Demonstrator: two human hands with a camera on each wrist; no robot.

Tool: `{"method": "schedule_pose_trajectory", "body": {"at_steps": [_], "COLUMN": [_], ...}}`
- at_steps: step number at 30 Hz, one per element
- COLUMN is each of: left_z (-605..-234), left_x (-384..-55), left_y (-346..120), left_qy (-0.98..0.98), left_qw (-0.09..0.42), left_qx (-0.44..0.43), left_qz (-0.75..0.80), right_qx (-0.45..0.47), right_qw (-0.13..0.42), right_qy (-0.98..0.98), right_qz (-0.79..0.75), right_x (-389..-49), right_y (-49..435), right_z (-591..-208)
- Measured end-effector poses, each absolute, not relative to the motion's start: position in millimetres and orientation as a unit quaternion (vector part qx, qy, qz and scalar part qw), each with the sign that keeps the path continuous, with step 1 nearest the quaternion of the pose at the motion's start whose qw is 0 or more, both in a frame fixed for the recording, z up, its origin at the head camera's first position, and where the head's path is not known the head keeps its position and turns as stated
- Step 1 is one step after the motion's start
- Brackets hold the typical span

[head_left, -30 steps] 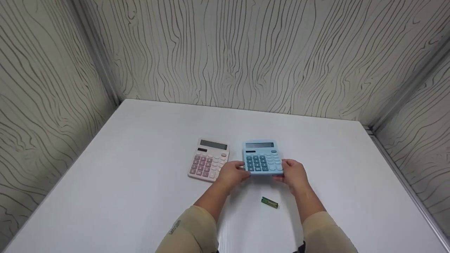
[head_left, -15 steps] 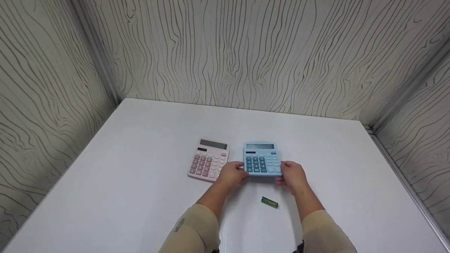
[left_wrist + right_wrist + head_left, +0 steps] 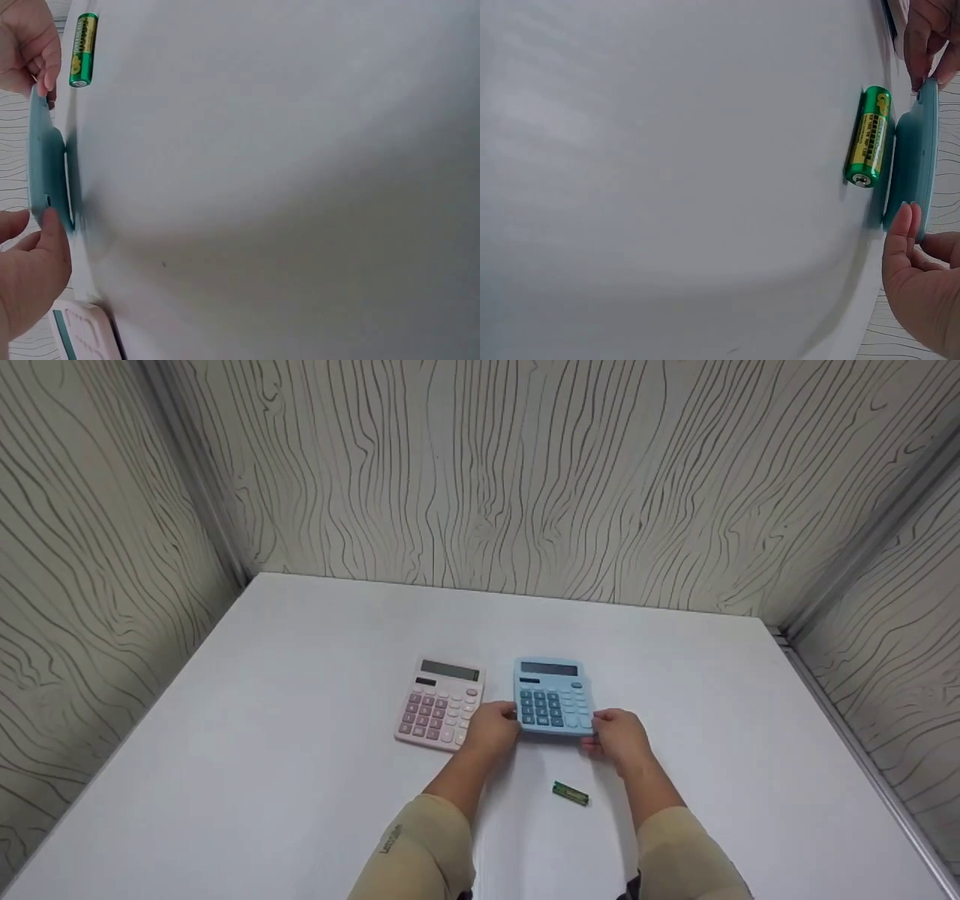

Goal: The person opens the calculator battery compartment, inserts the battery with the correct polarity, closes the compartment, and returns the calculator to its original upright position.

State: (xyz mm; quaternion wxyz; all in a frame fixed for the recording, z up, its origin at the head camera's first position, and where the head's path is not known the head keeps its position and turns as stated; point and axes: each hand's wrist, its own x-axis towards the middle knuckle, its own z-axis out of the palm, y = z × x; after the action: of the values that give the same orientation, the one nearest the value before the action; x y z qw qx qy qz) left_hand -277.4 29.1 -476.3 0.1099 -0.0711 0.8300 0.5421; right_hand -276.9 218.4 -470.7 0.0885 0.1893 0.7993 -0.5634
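Observation:
A light blue calculator (image 3: pixel 553 697) is held by its near corners between both hands, its keys and display facing up. My left hand (image 3: pixel 492 730) pinches the near left corner, thumb on top and fingers below. My right hand (image 3: pixel 622 739) pinches the near right corner the same way. In the left wrist view the calculator (image 3: pixel 46 161) shows edge-on, its near edge raised over the table. A pink calculator (image 3: pixel 441 705) lies just left, partly covered by my left hand. Nearer to me, between the forearms, lies a green and yellow battery (image 3: pixel 571 793).
The white table (image 3: pixel 300 720) carries all of these things. Behind it stands a wall panel with a wood-grain line pattern (image 3: pixel 480 472), and similar panels close off the left and right sides.
The blue calculator has shifted slightly and turned a little clockwise, both hands still gripping it. The whole view has shifted slightly left. The pink calculator and battery have stayed in place.

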Motion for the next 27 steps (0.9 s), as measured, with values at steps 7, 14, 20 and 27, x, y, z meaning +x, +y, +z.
{"method": "schedule_pose_trajectory", "body": {"at_steps": [7, 14, 20, 27], "left_z": [-478, -475, -471, -471], "left_x": [-281, -280, -277, -277], "left_y": [32, 35, 37, 35], "left_qy": [0.827, 0.813, 0.814, 0.811], "left_qw": [0.117, 0.168, 0.165, 0.176], "left_qx": [-0.078, -0.110, -0.113, -0.087], "left_qz": [0.544, 0.547, 0.546, 0.551], "right_qx": [0.196, 0.191, 0.174, 0.162], "right_qw": [0.094, 0.093, 0.093, 0.086], "right_qy": [0.802, 0.822, 0.857, 0.895], "right_qz": [-0.556, -0.528, -0.476, -0.406], "right_x": [-278, -278, -278, -279], "right_y": [221, 224, 222, 219], "right_z": [-474, -480, -481, -482]}}
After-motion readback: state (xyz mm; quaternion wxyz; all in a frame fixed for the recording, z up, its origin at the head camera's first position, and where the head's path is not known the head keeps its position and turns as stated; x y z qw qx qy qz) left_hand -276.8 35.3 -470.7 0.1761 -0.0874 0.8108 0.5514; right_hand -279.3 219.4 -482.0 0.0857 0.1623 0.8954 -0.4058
